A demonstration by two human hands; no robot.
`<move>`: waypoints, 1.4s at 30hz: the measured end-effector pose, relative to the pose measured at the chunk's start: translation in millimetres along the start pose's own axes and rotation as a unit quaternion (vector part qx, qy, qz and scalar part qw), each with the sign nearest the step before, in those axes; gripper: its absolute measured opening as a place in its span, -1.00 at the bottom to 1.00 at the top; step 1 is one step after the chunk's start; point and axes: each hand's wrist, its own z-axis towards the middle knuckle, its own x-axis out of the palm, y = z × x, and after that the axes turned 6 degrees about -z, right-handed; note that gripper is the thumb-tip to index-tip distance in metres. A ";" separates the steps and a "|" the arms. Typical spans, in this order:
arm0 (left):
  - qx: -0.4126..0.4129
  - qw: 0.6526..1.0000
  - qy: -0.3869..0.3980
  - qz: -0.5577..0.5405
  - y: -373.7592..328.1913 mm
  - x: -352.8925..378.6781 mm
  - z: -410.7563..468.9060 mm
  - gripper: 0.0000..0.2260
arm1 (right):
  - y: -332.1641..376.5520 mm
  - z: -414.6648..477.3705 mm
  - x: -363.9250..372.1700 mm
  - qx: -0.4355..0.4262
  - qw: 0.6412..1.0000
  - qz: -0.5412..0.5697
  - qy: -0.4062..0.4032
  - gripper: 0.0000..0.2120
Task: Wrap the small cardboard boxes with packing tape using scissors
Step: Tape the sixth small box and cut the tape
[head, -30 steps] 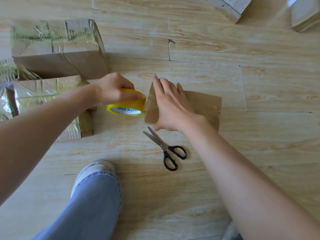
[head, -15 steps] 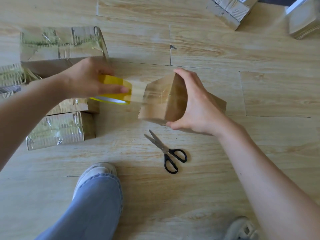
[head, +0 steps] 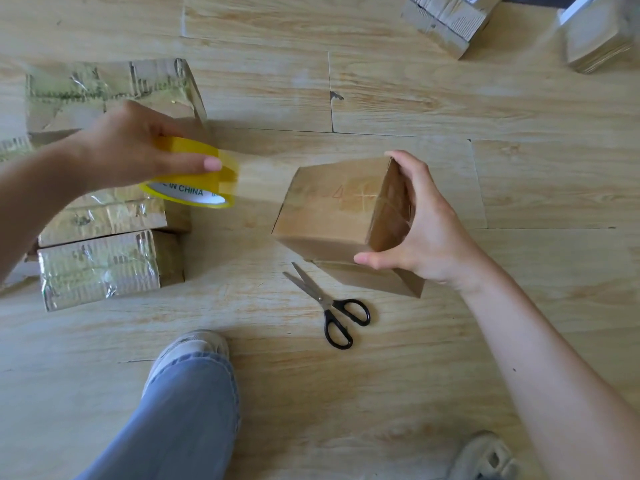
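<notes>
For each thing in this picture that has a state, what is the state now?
Small brown cardboard box: closed, tilted, gripped by the right hand.
Yellow roll of clear packing tape: held by the left hand, a strip pulled out toward that box.
Black-handled metal scissors: lying on the wooden floor, untouched, blades slightly open.
Cardboard boxes at left: already wrapped in tape.

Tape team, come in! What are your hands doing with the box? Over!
Left hand grips yellow tape roll, strip stretched toward small cardboard box. Right hand holds that box, tipped up. Scissors lie on floor beside it, untouched; nothing in the way.
</notes>
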 end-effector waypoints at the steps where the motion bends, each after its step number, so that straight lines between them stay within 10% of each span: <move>1: 0.008 1.000 -0.003 -0.017 -2.9 -0.3 -0.1 -0.60 | -1.7 -1.7 -0.7 -0.001 1.000 -0.003 -0.001 0.16; 42: -0.040 0.995 0.087 -0.030 -41.7 68.2 56.3 -0.62 | -56.4 -14.3 -38.6 0.051 0.996 0.067 -0.013 0.21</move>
